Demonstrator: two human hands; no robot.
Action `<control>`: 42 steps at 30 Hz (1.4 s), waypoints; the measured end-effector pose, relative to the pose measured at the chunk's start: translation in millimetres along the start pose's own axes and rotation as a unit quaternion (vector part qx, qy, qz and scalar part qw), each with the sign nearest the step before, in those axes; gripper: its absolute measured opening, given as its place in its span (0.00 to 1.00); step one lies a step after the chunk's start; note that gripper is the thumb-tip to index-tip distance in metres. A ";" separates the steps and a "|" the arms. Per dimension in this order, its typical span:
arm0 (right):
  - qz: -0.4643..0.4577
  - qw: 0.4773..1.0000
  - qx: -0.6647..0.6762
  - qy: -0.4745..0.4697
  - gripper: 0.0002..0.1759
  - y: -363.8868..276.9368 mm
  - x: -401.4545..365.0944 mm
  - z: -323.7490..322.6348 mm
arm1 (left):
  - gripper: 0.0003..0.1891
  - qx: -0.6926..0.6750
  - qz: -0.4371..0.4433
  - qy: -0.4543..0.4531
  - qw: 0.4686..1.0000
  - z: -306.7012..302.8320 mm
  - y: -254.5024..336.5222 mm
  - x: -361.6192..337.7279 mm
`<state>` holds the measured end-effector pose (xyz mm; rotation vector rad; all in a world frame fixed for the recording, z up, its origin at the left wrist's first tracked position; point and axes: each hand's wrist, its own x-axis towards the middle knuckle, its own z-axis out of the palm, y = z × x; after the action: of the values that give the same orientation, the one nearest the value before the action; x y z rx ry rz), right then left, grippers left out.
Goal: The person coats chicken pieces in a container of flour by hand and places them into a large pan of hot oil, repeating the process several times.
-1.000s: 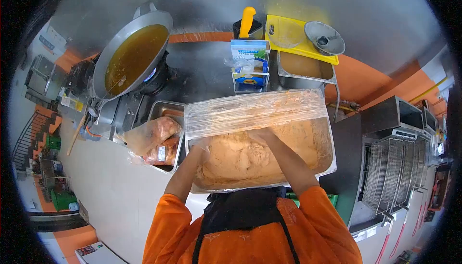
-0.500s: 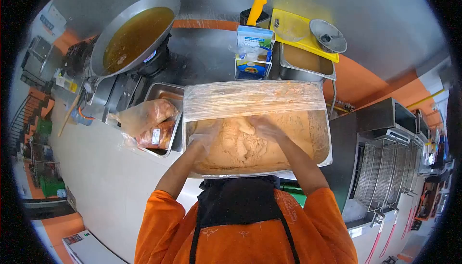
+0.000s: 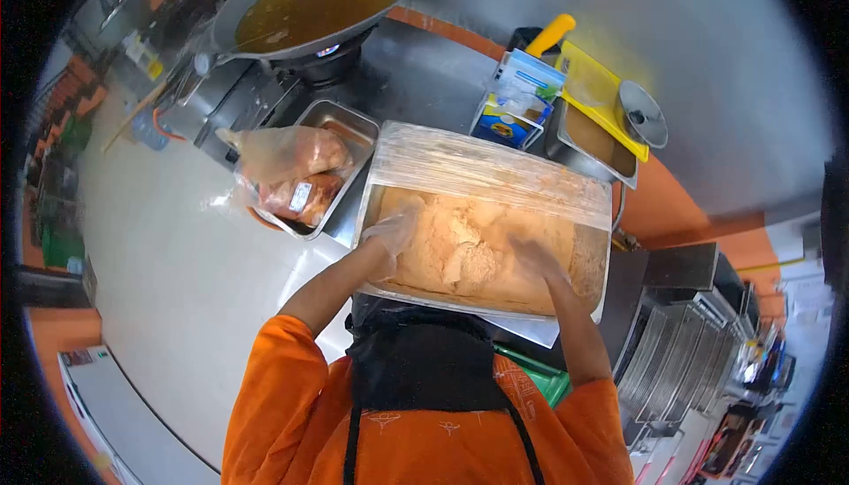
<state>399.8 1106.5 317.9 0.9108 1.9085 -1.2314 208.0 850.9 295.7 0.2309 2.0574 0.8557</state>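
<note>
A large steel pan (image 3: 495, 308) in front of me holds orange-tan floury mix (image 3: 464, 251). Cling film (image 3: 478, 171) covers its far half. My left hand (image 3: 389, 233), in a thin clear glove, rests on the mix at the pan's left side. My right hand (image 3: 535, 259), also dusted with the mix, presses into it toward the right. Both hands have their fingers spread in the mix and hold no separate object.
A smaller steel tray (image 3: 349, 122) to the left holds bagged meat (image 3: 287, 167). A wok of oil (image 3: 309, 3) sits on a burner at the far left. A carton box (image 3: 517, 100), a yellow board (image 3: 592, 91), a yellow-handled knife (image 3: 550, 34) and a metal funnel (image 3: 644, 114) stand behind. Wire fry baskets (image 3: 672, 370) hang at the right.
My hands have spread apart in the mix, the left toward the pan's left side and the right toward its right. The view has tilted and shifted.
</note>
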 end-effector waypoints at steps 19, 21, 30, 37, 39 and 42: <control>-0.095 0.924 0.370 -0.032 0.38 -78.2 28.8 102.1 | 0.36 -0.069 0.032 -0.110 0.991 1.1 5.7 -19.9; -0.110 0.898 0.425 -0.021 0.38 -94.4 32.4 102.2 | 0.36 -0.030 0.095 -0.119 0.988 4.6 2.6 -10.1; -0.076 0.905 0.409 -0.087 0.38 -41.8 73.9 66.6 | 0.33 -0.091 0.028 -0.109 0.989 -17.3 15.3 -44.5; -0.149 0.864 0.478 -0.061 0.39 -91.1 52.2 86.4 | 0.34 -0.086 0.091 -0.026 0.992 -24.8 17.1 -49.5; -0.099 0.911 0.401 -0.004 0.40 -81.9 51.3 66.8 | 0.37 -0.148 0.063 0.007 0.987 -32.6 21.8 -52.3; -0.030 0.942 0.331 -0.039 0.41 -56.7 79.0 59.4 | 0.39 0.057 0.019 -0.015 0.998 -28.5 26.3 -50.1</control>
<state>321.1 1048.8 259.2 1.1120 1.4705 -1.9720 212.1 833.9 356.5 0.3428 2.0825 0.7540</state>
